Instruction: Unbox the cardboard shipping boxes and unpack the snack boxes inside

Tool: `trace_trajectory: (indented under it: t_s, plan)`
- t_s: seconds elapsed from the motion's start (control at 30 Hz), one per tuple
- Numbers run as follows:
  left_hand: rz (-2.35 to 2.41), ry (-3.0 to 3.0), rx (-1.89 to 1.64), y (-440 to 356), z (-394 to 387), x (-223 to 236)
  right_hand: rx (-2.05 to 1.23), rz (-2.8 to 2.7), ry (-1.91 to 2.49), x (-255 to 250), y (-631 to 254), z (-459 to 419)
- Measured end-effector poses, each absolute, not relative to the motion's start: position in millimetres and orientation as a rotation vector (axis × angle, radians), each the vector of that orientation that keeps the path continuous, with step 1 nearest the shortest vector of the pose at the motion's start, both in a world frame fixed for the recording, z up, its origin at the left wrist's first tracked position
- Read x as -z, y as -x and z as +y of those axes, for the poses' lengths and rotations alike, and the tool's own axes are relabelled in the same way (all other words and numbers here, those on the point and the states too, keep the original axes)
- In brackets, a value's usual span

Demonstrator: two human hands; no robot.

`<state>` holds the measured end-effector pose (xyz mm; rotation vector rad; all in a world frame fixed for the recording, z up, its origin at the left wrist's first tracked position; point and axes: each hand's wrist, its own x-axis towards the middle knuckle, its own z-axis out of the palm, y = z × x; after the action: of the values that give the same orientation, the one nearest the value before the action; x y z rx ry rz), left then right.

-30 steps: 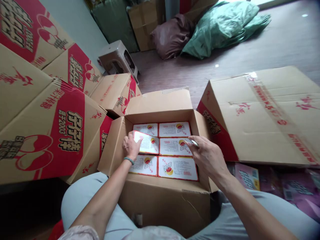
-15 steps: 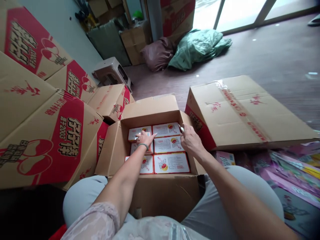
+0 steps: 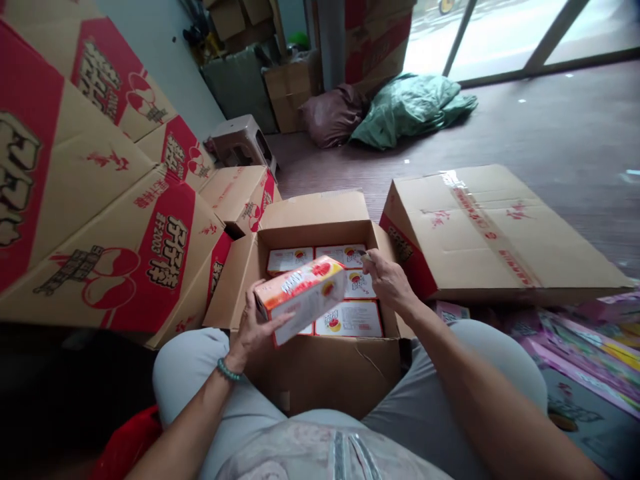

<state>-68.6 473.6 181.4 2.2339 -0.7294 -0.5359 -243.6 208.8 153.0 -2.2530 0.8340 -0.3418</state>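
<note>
Between my knees stands an open cardboard carton (image 3: 320,377) with several white-and-red candy boxes (image 3: 356,319) packed flat inside. My left hand (image 3: 253,327), with a beaded bracelet on its wrist, grips one orange-and-white candy box (image 3: 303,293) by its left end. That box is raised and tilted above the others, its right end higher. My right hand (image 3: 385,277) is closed round a small knife-like tool (image 3: 366,255), whose tip points left over the carton's right side. Most of the tool is hidden by the fingers.
Printed cartons (image 3: 113,267) are stacked at left. A taped carton (image 3: 480,233) stands close on the right, with pink packages (image 3: 590,373) below it. Farther off are a plastic stool (image 3: 243,140), a green sack (image 3: 410,110) and a maroon sack (image 3: 333,117).
My left hand has lifted a candy box up from the carton, toward me and tilted. My right hand stays near the carton's right side, still gripping the small tool. The view has shifted slightly.
</note>
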Motion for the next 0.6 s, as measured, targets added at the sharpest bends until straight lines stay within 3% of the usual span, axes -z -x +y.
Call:
trace_trajectory:
  t_s: [0.13,0.3,0.6]
  plan:
    - [-0.770,-2.015,0.776,106,513,-168,0.165,0.495,2.426,-180,251,251]
    - [-0.729,-1.891,0.713,119,523,-154,-0.276,0.102,2.814,-215,238,311]
    - [-0.743,-1.794,0.636,123,531,-141,-0.574,-0.300,2.976,-244,187,373]
